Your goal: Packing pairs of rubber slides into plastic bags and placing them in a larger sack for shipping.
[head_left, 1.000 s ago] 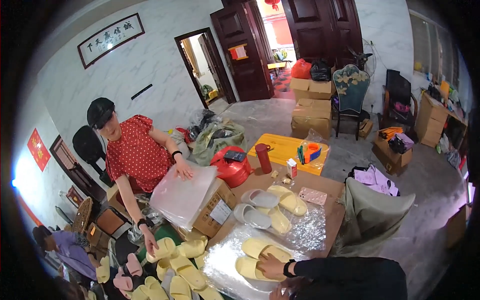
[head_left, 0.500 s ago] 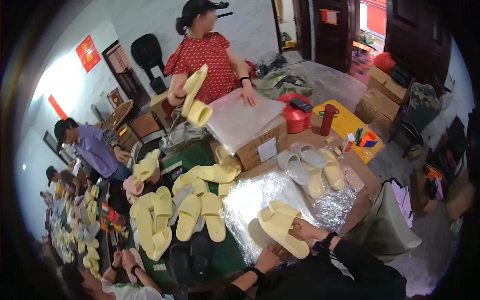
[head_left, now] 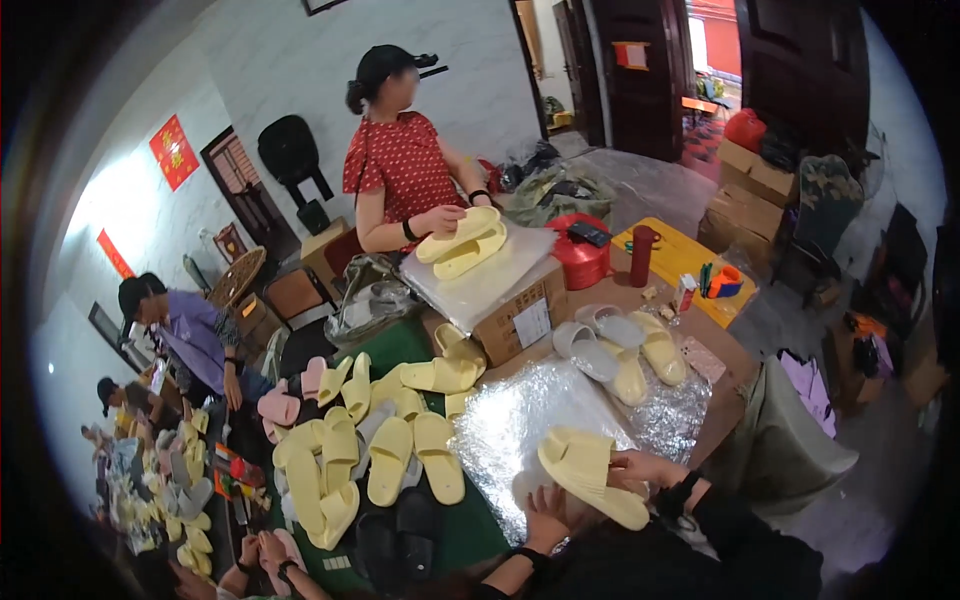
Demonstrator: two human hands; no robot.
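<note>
The table (head_left: pixel 715 385) I work at is brown and crowded, and most of its near half lies under a crinkled sheet of clear plastic film (head_left: pixel 520 420). At its far left corner sits a cardboard box (head_left: pixel 520 315) with a stack of clear bags on top, where a person in a red dotted top (head_left: pixel 400 165) presses a pair of pale yellow slippers down. Left of the table, a heap of yellow slippers (head_left: pixel 370 440) spreads over a green mat on the floor, with a few pink ones among them. Toward the far edge stand a red round tin (head_left: pixel 580 262) and a dark red flask (head_left: pixel 640 255); in the middle of the table lie some grey and yellow slippers (head_left: pixel 620 350).

At the near edge I hold one pale yellow slipper (head_left: pixel 590 475), sole outward, over the plastic film. My right hand (head_left: pixel 640 468) is closed around its upper side, fingers curled over the edge. My left hand (head_left: pixel 545 515) cups it from below, thumb against the sole, so both hands are grasping it.

To do this well, I judge I should keep the slipper level and low over the film, with my grip on the rim and not on the strap, so the soft foam does not bend. The film looks slippery and light, so I would press it flat first with one palm.
</note>
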